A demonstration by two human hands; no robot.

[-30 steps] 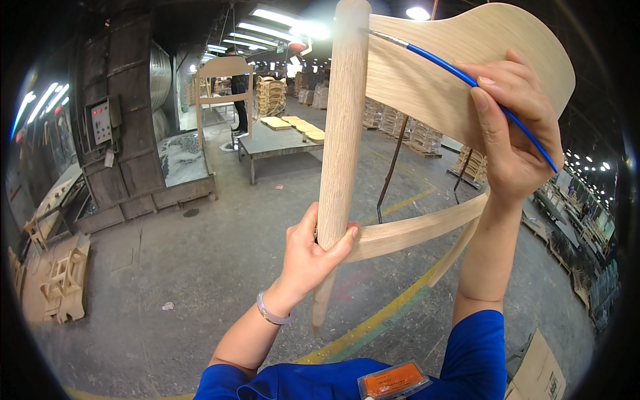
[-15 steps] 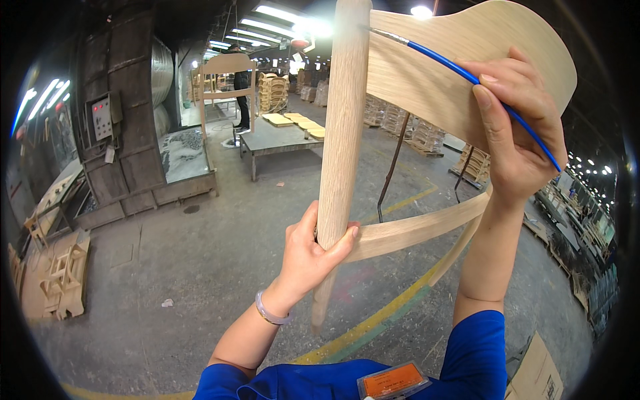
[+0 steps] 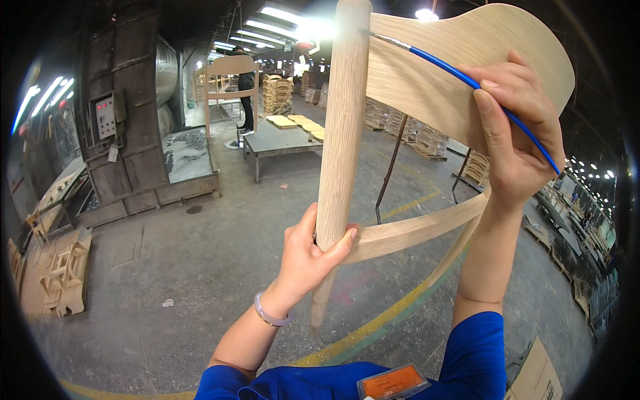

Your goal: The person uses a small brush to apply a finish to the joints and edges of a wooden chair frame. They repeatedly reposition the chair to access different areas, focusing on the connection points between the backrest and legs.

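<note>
A pale wooden chair frame is in front of me, its round post (image 3: pixel 342 133) upright and its curved backrest (image 3: pixel 427 80) extending to the right. My left hand (image 3: pixel 303 253) is closed around the post where a curved rail (image 3: pixel 420 228) meets it. Higher up, my right hand (image 3: pixel 520 133) pinches a slim blue-handled paintbrush (image 3: pixel 441 60) between thumb and fingers, with the handle's end reaching past the palm. The brush tip touches or nearly touches the seam between post and backrest; its bristles are hard to make out. The right hand's fingers lie close to the backrest's face.
Two dark rods (image 3: pixel 393 167) show beyond the frame. Further off are a low grey table (image 3: pixel 283 145) with yellowish panels, another hanging chair frame (image 3: pixel 231 65), a person in dark clothing (image 3: pixel 247 107) and a control box (image 3: pixel 107 117). Wooden parts (image 3: pixel 65 277) lie at the left.
The view has shifted slightly, so the background sits a little differently. Both hands keep their grips, and the brush tip stays at the seam.
</note>
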